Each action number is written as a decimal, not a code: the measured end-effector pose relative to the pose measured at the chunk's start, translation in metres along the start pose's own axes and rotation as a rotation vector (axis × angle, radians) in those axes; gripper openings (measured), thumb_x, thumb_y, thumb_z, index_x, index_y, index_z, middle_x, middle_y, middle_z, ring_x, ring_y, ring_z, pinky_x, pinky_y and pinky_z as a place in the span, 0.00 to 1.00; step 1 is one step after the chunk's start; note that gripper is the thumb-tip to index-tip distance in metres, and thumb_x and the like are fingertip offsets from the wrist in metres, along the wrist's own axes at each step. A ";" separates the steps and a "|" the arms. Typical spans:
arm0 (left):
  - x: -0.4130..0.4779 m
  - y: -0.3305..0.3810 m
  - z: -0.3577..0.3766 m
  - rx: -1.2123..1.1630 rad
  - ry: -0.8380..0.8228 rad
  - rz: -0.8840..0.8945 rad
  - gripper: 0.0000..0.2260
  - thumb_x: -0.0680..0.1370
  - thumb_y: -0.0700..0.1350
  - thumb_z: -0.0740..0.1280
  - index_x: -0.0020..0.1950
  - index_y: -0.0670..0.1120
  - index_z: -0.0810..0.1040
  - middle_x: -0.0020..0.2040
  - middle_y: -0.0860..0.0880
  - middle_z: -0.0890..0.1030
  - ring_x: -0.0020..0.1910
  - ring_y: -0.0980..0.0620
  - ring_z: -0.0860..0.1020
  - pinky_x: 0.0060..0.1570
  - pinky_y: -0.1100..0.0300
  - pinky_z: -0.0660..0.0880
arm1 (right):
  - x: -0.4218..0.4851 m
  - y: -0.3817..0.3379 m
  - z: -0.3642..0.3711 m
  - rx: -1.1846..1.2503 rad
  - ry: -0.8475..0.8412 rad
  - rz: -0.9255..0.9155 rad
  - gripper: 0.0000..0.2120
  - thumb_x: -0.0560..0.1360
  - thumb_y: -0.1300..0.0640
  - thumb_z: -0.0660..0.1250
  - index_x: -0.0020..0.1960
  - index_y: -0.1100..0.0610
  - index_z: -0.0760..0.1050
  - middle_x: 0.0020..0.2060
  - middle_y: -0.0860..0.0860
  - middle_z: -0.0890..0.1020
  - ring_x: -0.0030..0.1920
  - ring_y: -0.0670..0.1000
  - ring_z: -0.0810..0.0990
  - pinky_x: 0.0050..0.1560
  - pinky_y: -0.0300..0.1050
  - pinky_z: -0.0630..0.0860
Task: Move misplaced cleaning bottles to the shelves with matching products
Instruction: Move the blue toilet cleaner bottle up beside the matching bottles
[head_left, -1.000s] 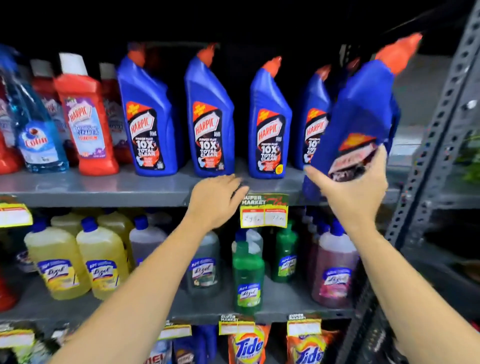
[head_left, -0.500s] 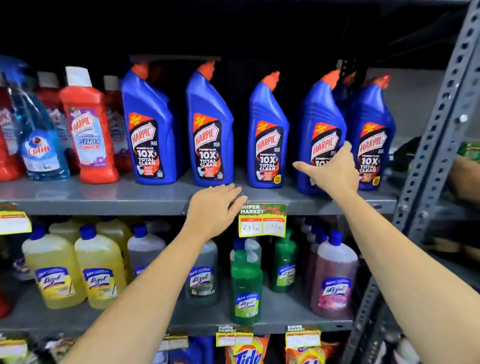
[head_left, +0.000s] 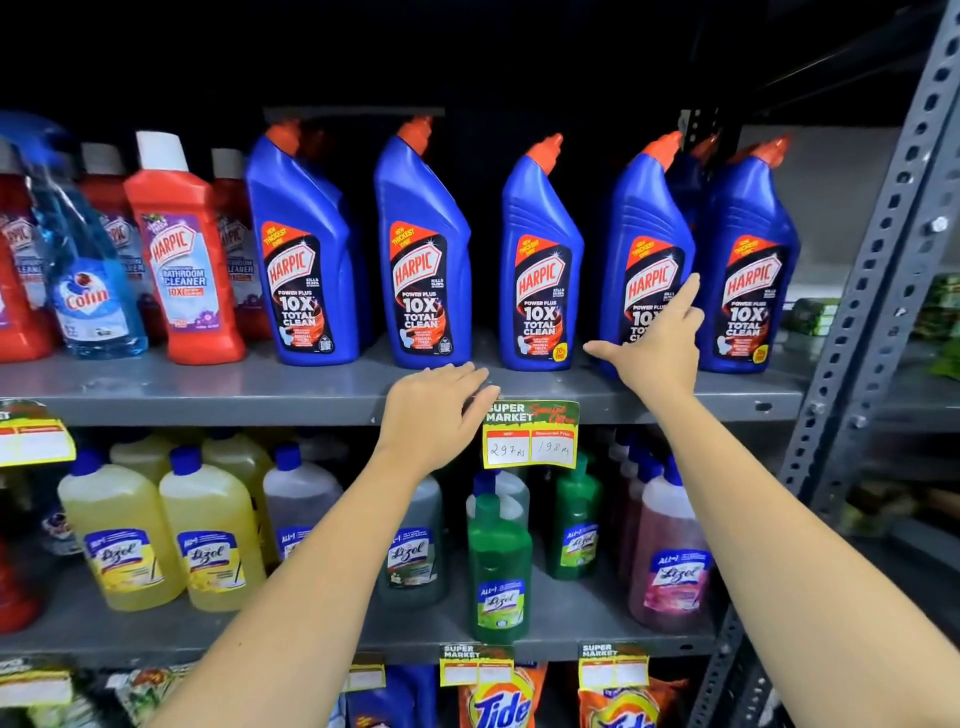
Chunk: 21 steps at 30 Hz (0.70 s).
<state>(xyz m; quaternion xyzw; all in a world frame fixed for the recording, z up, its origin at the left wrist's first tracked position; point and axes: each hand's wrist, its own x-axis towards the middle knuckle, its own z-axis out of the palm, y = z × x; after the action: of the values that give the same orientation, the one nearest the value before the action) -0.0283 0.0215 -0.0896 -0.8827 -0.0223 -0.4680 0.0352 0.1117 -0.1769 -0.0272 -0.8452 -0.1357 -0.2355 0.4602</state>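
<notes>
Five blue Harpic bottles (head_left: 540, 260) stand in a row on my upper shelf (head_left: 208, 389). My left hand (head_left: 434, 410) lies flat on its edge, fingers together. My right hand (head_left: 657, 345), fingers spread, touches the fourth bottle (head_left: 647, 218), gripping nothing.

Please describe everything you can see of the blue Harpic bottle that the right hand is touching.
The blue Harpic bottle looks like glossy plastic, with an angled neck and an orange cap. Its dark label reads "Harpic Power Plus 10X Total Clean", partly hidden by the right hand, which rests open on its front without gripping. It stands upright on the upper grey shelf, fourth in the front row of matching bottles, close beside the last one at its right.
</notes>
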 end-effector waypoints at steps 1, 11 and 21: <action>0.000 0.001 0.000 0.001 0.004 0.003 0.19 0.79 0.55 0.56 0.54 0.45 0.83 0.49 0.48 0.85 0.47 0.48 0.83 0.43 0.53 0.79 | 0.001 0.001 0.000 0.010 -0.009 0.009 0.63 0.63 0.49 0.81 0.80 0.57 0.38 0.73 0.60 0.62 0.63 0.65 0.75 0.59 0.57 0.72; 0.001 0.001 0.000 0.000 0.010 0.001 0.19 0.79 0.55 0.57 0.54 0.46 0.83 0.50 0.48 0.85 0.48 0.48 0.83 0.42 0.53 0.79 | 0.010 0.007 0.000 0.002 -0.037 0.069 0.62 0.60 0.43 0.82 0.79 0.55 0.45 0.69 0.60 0.70 0.66 0.66 0.73 0.61 0.61 0.72; 0.001 0.001 0.000 0.016 -0.005 0.000 0.19 0.80 0.55 0.57 0.55 0.46 0.83 0.50 0.49 0.85 0.47 0.48 0.82 0.42 0.54 0.78 | 0.014 0.012 -0.002 0.074 -0.086 0.067 0.60 0.60 0.46 0.82 0.78 0.53 0.45 0.71 0.58 0.70 0.69 0.63 0.71 0.66 0.59 0.69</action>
<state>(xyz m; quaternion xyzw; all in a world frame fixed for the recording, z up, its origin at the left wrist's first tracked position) -0.0276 0.0208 -0.0894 -0.8836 -0.0262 -0.4656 0.0425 0.1283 -0.1853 -0.0278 -0.8409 -0.1356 -0.1783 0.4927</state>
